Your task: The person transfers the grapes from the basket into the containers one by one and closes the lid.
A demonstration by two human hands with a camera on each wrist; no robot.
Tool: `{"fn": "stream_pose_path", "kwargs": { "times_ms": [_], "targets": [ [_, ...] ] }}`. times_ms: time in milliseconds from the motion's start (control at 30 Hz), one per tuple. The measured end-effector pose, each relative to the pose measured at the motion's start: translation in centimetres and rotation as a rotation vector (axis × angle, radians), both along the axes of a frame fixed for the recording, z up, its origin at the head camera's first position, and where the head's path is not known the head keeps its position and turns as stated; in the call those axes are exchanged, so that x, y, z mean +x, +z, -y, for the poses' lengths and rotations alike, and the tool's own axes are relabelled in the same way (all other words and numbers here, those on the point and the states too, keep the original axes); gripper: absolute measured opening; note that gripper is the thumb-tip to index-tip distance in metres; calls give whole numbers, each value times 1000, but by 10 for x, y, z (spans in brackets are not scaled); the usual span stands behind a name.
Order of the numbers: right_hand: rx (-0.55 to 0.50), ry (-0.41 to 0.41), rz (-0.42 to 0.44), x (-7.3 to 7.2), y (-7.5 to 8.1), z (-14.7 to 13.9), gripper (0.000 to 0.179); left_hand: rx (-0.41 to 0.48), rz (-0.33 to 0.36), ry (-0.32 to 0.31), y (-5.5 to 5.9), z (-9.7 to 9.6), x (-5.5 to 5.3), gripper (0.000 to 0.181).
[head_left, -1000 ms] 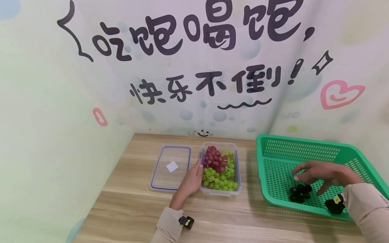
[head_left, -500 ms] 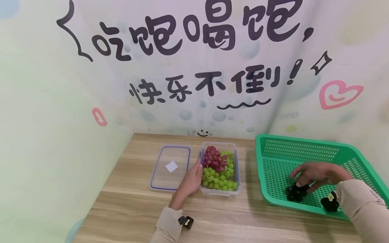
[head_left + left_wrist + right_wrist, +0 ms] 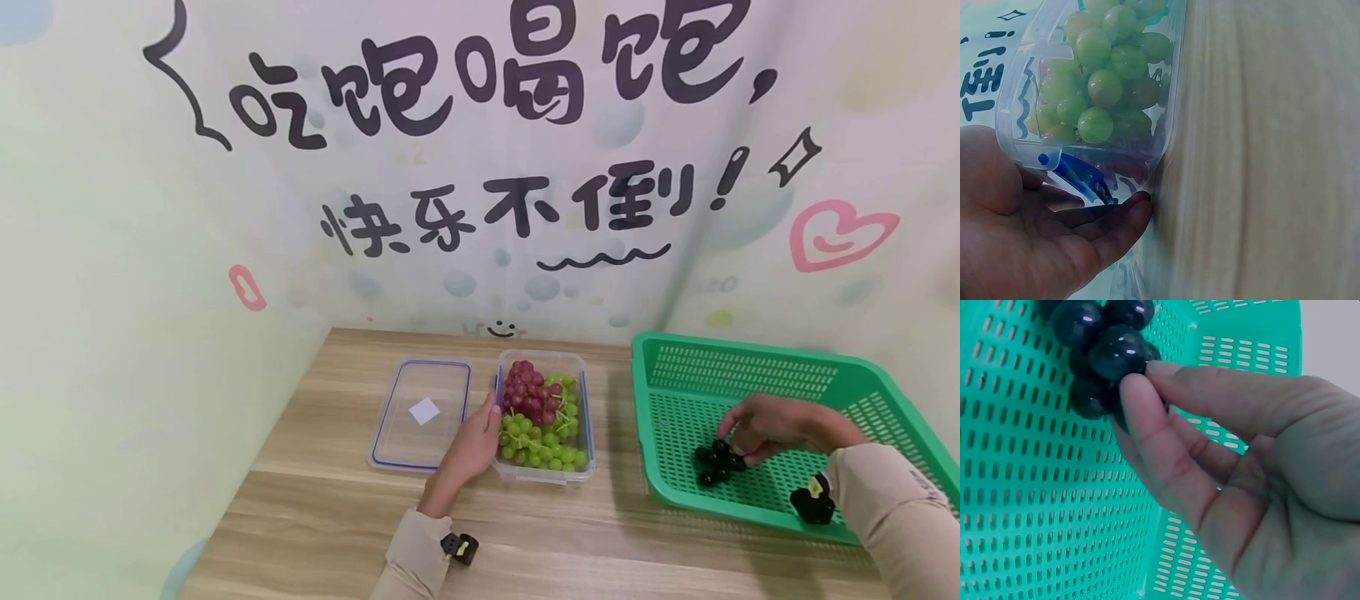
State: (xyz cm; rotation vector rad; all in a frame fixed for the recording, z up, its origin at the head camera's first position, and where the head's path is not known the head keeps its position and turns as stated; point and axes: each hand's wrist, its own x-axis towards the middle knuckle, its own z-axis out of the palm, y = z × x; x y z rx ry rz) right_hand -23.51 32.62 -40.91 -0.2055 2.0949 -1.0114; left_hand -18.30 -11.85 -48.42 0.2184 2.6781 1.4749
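In the head view, my right hand (image 3: 776, 425) reaches into the green basket and pinches a small bunch of black grapes (image 3: 714, 463) by one end. Up close in the right wrist view, thumb and fingertips meet at the dark, shiny grapes (image 3: 1116, 353); the stem is hidden. My left hand (image 3: 474, 442) rests against the left side of a clear plastic container (image 3: 540, 477). Beside its hanging blue-edged latch (image 3: 1079, 175), the fingers lie loosely bent near the tabletop. Inside the container are red grapes (image 3: 531, 392) and green grapes (image 3: 543, 446).
A clear lid (image 3: 397, 433) with a blue seal and a white label lies left of the container on the wooden table (image 3: 555, 542). The green basket (image 3: 651, 475) stands at the right. A printed cloth wall (image 3: 450, 283) rises behind the table.
My right hand has come down onto the black grapes and now pinches them; the bunch has shifted slightly left in the basket. My left hand stays at the container.
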Motion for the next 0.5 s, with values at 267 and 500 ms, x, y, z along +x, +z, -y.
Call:
{"fn": "stream_pose_path", "kwargs": {
  "times_ms": [267,500],
  "targets": [
    [-65,-32,-51,-3,1,1,34,-8,-1,2,0,-1,-1,53],
    [-108,-68,-74,-6,5,5,41,-6,0,6,-1,-1,0,53]
  ]
}}
